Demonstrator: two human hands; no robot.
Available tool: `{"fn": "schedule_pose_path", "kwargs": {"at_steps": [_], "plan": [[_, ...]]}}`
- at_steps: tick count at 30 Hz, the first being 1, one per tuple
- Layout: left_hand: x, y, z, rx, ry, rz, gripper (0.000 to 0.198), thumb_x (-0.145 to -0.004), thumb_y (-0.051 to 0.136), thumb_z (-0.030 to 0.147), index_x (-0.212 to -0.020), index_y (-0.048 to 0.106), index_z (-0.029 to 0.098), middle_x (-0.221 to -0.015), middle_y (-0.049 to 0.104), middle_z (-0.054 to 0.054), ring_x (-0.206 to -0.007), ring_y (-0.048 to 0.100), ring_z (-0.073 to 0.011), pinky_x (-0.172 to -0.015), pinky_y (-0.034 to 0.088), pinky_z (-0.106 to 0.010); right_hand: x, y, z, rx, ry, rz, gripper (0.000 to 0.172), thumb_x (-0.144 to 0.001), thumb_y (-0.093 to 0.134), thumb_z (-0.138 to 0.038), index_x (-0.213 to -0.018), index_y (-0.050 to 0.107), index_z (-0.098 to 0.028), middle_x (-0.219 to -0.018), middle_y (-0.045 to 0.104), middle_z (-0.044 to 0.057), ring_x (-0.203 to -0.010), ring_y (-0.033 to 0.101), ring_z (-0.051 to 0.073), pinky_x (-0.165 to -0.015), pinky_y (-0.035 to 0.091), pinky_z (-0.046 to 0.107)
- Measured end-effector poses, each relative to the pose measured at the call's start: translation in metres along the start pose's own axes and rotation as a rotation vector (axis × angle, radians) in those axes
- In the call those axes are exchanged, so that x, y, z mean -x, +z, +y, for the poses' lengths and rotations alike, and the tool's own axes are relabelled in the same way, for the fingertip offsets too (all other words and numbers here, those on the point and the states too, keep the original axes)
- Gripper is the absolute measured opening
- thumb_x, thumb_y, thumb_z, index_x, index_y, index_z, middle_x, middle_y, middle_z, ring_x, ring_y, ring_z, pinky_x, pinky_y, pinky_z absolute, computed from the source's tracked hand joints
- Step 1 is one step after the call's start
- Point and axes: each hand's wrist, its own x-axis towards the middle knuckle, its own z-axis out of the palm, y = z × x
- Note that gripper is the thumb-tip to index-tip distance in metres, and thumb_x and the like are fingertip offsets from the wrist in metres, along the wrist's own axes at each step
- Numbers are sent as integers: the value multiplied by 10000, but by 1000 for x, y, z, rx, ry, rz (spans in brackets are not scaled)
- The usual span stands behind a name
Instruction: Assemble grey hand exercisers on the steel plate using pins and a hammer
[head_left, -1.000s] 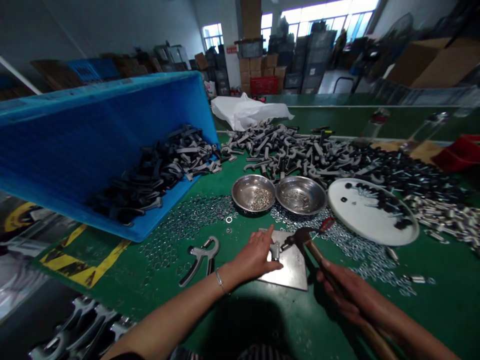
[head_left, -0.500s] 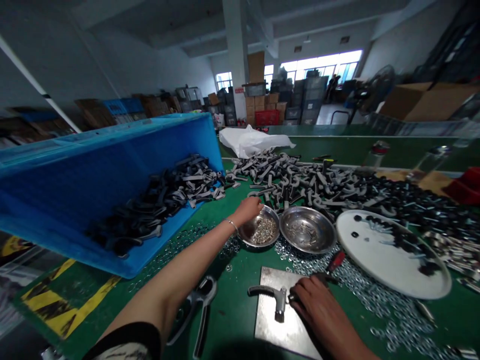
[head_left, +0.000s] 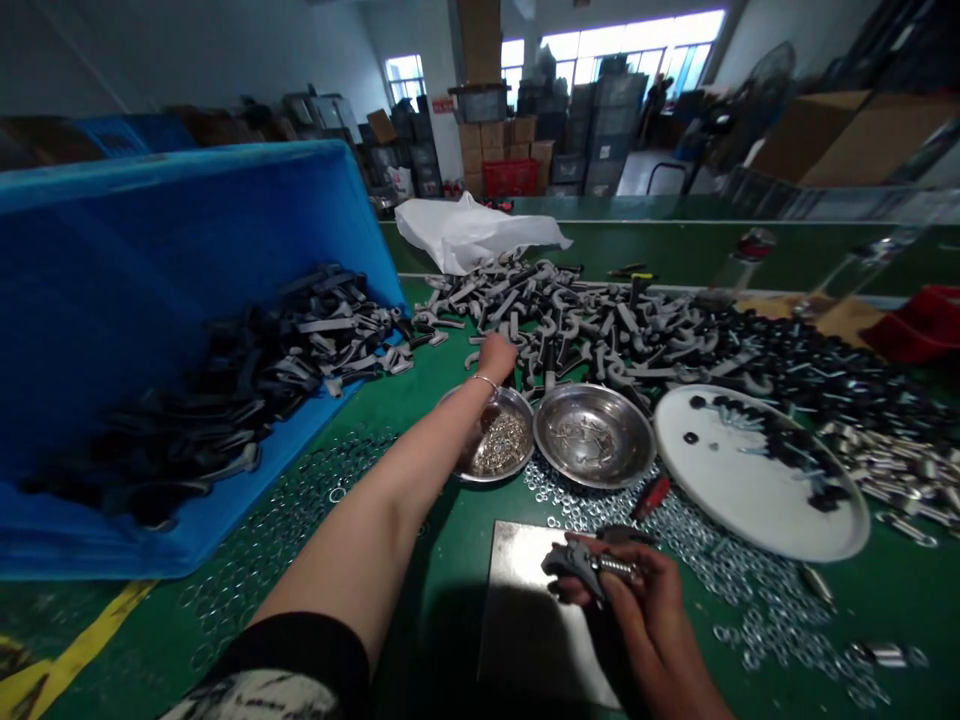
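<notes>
Handle (head_left: 570, 564) lifted off plate (head_left: 529, 635) (right fingers (head_left: 625, 608) hold it).

Left hand (head_left: 497, 356): one
Right hand (head_left: 651, 592): one
Held grey part (head_left: 573, 564): one
Held spring (head_left: 618, 567): one
Metal bowls (head_left: 631, 442): two
White tray (head_left: 731, 495): one
Metal plate (head_left: 517, 625): one
Blue crate (head_left: 180, 240), foreground: one
White sheet (head_left: 472, 232): one
Red-handled tool (head_left: 652, 496): one
Grey-and-black handles (head_left: 628, 318): dozens, overlapping
Metal rings (head_left: 757, 635): beyond counting
Silver cylinders (head_left: 885, 470): dozens

The right fingers (head_left: 625, 608) hold a grey handle (head_left: 571, 566) over a metal plate (head_left: 536, 640), left fingers (head_left: 505, 350) near piled handles (head_left: 592, 315).
</notes>
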Motion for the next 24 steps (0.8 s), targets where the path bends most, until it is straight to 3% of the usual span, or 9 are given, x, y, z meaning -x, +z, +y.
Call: {"fn": "schedule_pose_path", "kwargs": {"at_steps": [3,5,7,9,11,13,16,24], "plan": [[31,-31,6,334,120,210,282,-1015,393,195,-1287,442,135,-1172,640,-130,-951,679,-165,-801,534,-275,-3,6,-13,-293,101,5,305,-969,541,-451,-1168,442,-242,-1197,691,128,-857,715,191,-863,551,384],[84,-49,4,661,253,242,238,-1017,414,271,-1236,429,178,-1088,654,-84,-798,676,-130,-729,543,-266,-1,10,-20,-468,243,-68,324,-932,601,-471,-1099,544,-199,-1074,720,113,-809,694,178,-797,547,340],[158,-56,-6,826,297,32,203,-1001,442,367,-1133,461,214,-914,666,-29,-660,639,-113,-637,525,-250,4,14,-22,-544,390,-177,356,-888,649,-509,-961,619,-163,-942,717,92,-744,660,156,-692,521,279],[239,-51,-19,908,203,-244,229,-977,460,438,-1049,480,222,-765,658,-2,-596,610,-113,-590,496,-241,12,17,-23,-436,435,-255,399,-867,650,-553,-848,636,-154,-802,676,48,-655,604,134,-591,461,241],[312,-36,-32,973,41,-413,306,-974,398,513,-991,484,220,-621,612,17,-518,569,-122,-513,445,-240,22,19,-24,-171,311,-257,405,-883,606,-570,-809,631,-173,-713,626,8,-607,558,136,-560,419,246],[363,-19,-42,1032,-120,-473,408,-959,337,604,-983,479,222,-535,569,32,-447,518,-124,-460,394,-239,32,21,-28,138,100,-200,351,-919,553,-539,-841,619,-203,-745,635,8,-665,584,171,-623,433,276],[402,-4,-49,1063,-232,-425,520,-919,308,709,-988,478,222,-479,525,44,-395,470,-127,-420,343,-234,47,26,-37,453,-113,-145,263,-963,477,-479,-928,577,-238,-841,679,33,-752,640,217,-714,448,312],[430,-18,-36,918,-129,-344,494,-968,300,646,-987,496,193,-462,479,65,-372,433,-117,-386,296,-206,71,35,-45,692,-257,-203,288,-1007,338,-467,-977,504,-234,-825,708,88,-755,706,277,-654,472,328]]}}
